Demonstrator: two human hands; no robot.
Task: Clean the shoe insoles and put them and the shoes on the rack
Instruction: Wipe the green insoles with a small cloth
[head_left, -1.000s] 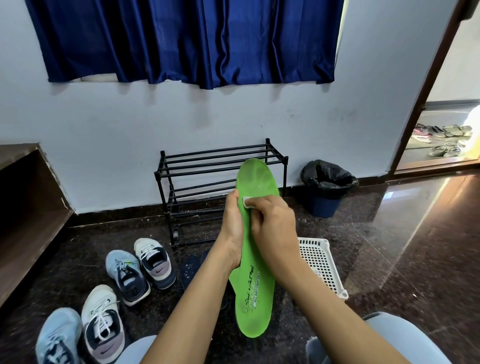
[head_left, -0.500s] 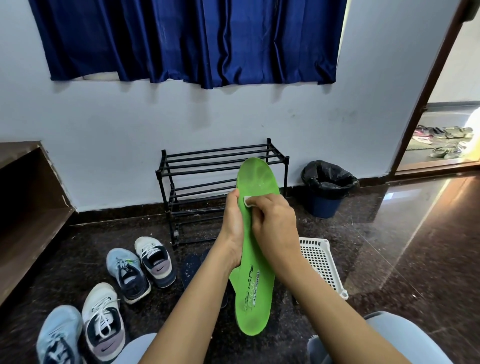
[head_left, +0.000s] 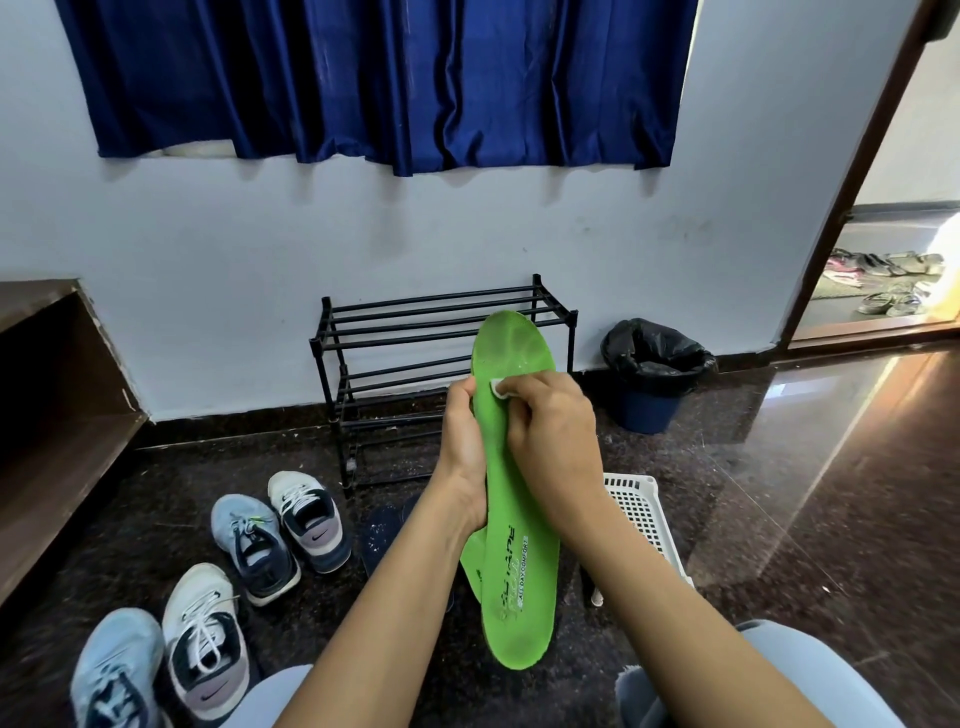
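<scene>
Your black rack (head_left: 405, 332) stands against the wall, with four sneakers (head_left: 309, 519) on the floor to its lower left. In front of the rack you hold the green insole (head_left: 519, 571) upright, toe end up, between both hands. Your left hand (head_left: 462, 447) grips its left edge at mid-length. Your right hand (head_left: 556, 431) lies across its face, fingers pinching a small white wipe (head_left: 497, 387) against the upper part.
</scene>
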